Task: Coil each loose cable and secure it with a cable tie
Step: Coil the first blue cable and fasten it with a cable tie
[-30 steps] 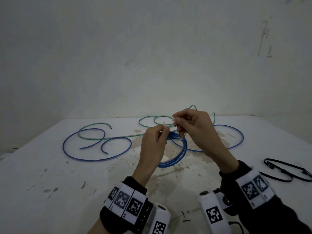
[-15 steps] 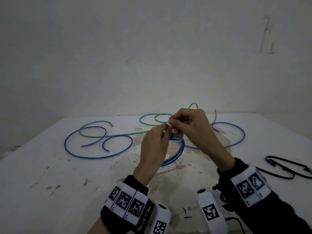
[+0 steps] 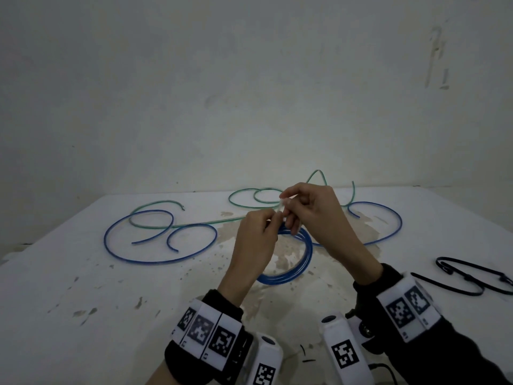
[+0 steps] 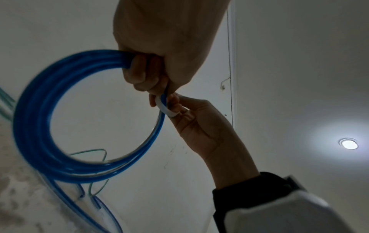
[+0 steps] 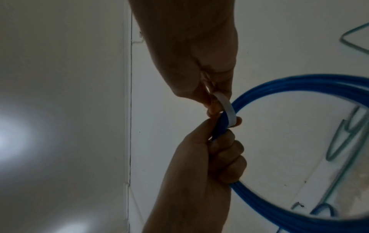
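Since a second ago, both hands are sitting slightly higher and closer together above the bench (image 3: pixel 83 287), with the blue coil (image 3: pixel 301 262) lifted with them. Left hand (image 3: pixel 256 240) is gripping the coil's bundled turns, its fingers (image 4: pixel 139 74) curled round them. Right hand (image 3: pixel 313 212) is pinching a white cable tie (image 5: pixel 226 108) looped round the bundle just beside the left hand's grip. Loose blue cable (image 3: pixel 155 259) and green cable (image 3: pixel 155 204) are lying beyond the coil; black cable ties (image 3: pixel 472 276) are lying to its right.
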